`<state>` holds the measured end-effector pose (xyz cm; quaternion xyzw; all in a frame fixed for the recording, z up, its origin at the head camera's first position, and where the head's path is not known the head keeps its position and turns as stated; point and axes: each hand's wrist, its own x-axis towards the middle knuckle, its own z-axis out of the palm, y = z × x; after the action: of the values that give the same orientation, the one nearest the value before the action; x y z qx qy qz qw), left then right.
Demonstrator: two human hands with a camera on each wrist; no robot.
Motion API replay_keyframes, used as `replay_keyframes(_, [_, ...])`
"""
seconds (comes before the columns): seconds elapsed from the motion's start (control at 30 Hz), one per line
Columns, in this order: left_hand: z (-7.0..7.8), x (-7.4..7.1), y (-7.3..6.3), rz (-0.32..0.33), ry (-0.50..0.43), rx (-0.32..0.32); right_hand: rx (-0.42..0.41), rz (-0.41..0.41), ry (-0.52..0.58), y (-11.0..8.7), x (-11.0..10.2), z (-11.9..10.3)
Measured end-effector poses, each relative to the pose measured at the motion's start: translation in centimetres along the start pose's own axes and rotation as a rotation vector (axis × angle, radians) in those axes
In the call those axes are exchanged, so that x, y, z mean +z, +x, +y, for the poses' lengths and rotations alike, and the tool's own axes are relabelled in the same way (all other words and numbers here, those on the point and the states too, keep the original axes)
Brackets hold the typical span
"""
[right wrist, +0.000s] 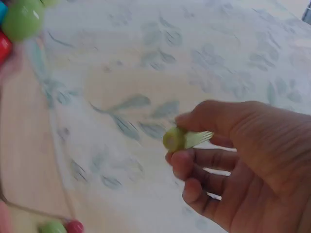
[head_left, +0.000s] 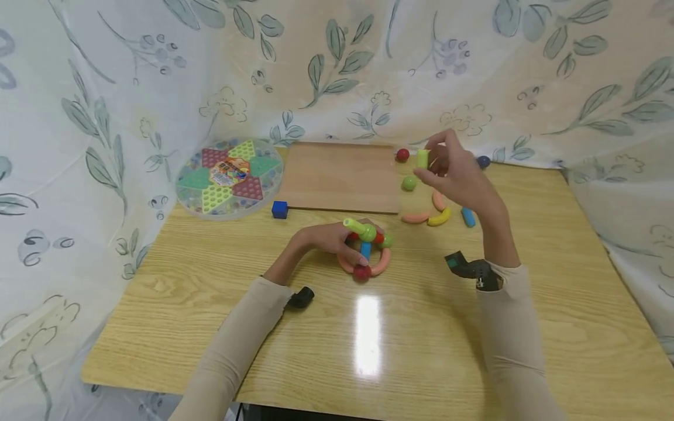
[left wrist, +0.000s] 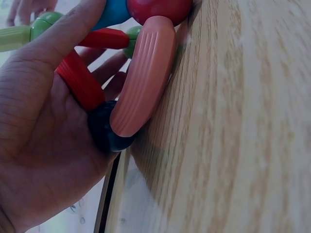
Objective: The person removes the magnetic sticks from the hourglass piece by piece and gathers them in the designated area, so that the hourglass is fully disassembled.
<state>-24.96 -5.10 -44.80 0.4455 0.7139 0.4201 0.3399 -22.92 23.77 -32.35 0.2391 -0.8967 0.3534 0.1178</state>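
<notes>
A ball-and-rod toy structure stands on the table in front of me, with curved pink rods in a ring at its base. From its red ball rises a blue rod to a green ball, where a light green rod sticks out. My left hand grips the structure from the left, thumb over the blue rod. In the left wrist view, red rods and a dark ball show against the palm. Raised at the back right, my right hand pinches a short light green rod between thumb and fingers.
Right of a wooden board lie a red ball, a green ball, curved pink rods, a yellow curved rod, a blue rod and a dark blue ball. Leftward are a blue cube and a round game board.
</notes>
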Motion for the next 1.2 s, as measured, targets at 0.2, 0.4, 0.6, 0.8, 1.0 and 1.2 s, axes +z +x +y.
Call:
replay_keyframes(0.2, [-0.1, 0.0, -0.1, 0.000, -0.010, -0.005, 0.138, 0.079, -0.179, -1.5, -3.3, 2.2])
replay_keyframes(0.4, [0.0, -0.3, -0.2, 0.007, -0.009, -0.023, 0.365, -0.072, -0.317, -2.6, -5.7, 4.8])
replay_keyframes(0.6, [-0.3, -0.1, -0.3, 0.002, -0.001, -0.023, 0.513, -0.311, -0.354, -3.4, -6.3, 7.8])
replay_keyframes(0.8, [0.1, 0.1, -0.4, 0.006, -0.019, -0.014, 0.597, -0.473, -0.349, -3.9, -5.5, 10.4])
replay_keyframes(1.0, [1.7, 0.4, -0.8, 0.000, -0.037, -0.025, 0.662, -0.528, -0.350, -4.4, -4.4, 11.3])
replay_keyframes(1.2, [2.7, 0.5, -1.4, -0.014, -0.032, -0.036, 0.681, -0.576, -0.339, -4.4, -3.6, 11.1])
